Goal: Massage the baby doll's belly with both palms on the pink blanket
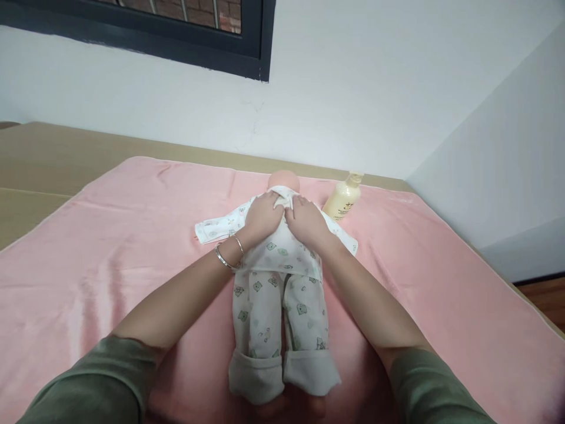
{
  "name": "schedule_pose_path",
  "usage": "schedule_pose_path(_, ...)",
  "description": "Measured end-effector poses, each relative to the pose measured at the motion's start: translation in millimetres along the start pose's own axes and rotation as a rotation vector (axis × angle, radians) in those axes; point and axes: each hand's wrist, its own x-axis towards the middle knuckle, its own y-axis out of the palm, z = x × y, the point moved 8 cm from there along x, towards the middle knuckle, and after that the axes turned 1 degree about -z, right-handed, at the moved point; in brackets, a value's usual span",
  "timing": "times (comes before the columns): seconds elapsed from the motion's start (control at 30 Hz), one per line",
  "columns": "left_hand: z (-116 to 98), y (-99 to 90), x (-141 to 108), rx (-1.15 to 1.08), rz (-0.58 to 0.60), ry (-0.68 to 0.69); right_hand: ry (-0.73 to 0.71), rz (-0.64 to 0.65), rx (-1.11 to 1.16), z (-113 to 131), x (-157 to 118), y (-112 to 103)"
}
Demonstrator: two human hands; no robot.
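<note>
A baby doll (pixel 284 180) lies stretched out on a pink sheet, its bald head at the far end. I cannot tell which way its face points. It wears a white printed shirt (pixel 282 253) with the sleeves spread out, and matching pants (pixel 265 306) with wide turned-up cuffs. Both my hands are on the upper shirt just below the collar, side by side with thumbs close together. My left hand (pixel 265 217), below two silver bangles (pixel 227 256), has its fingers closed on the cloth. My right hand (pixel 308 222) also grips the cloth; its fingertips are partly hidden.
A cream-coloured pump bottle (pixel 343 197) leans beyond the doll's right-hand sleeve. The pink sheet (pixel 132 235) covers most of a wooden surface (pixel 66 147). White walls (pixel 353 88) rise behind and to the right, with a dark-framed window (pixel 256 41) at upper left.
</note>
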Motion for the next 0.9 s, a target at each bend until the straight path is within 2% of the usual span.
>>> schedule_pose_path(0.1,18.9,-6.1,7.4,-0.028,-0.004,-0.099,-0.043,-0.014,-0.122,23.6,-16.4,-3.9)
schedule_pose_path(0.2,14.0,-9.3,3.9,0.08,-0.013,-0.1,-0.092,-0.012,-0.1,28.6,-19.0,-7.0)
schedule_pose_path(0.27,1.0,-8.0,-3.5,0.177,-0.013,-0.057,-0.065,0.005,0.001,15.4,-10.7,-7.5)
schedule_pose_path(0.4,-28.1,0.3,-23.3,0.291,-0.033,0.072,0.074,0.019,0.198,-27.1,12.8,-1.6)
schedule_pose_path(0.5,-36.7,3.9,-29.2,0.282,-0.048,0.128,0.108,0.05,0.256,-40.8,19.9,6.7)
schedule_pose_path(0.6,-24.5,1.6,-19.5,0.191,-0.022,0.069,0.067,0.052,0.173,-30.7,13.8,4.8)
schedule_pose_path(0.8,17.1,-5.0,5.9,-0.005,0.019,-0.143,-0.146,0.064,0.006,17.5,-9.5,-7.8)
schedule_pose_path(0.9,18.0,-4.2,4.8,0.059,0.008,-0.152,-0.13,0.047,0.081,15.1,-4.7,-4.2)
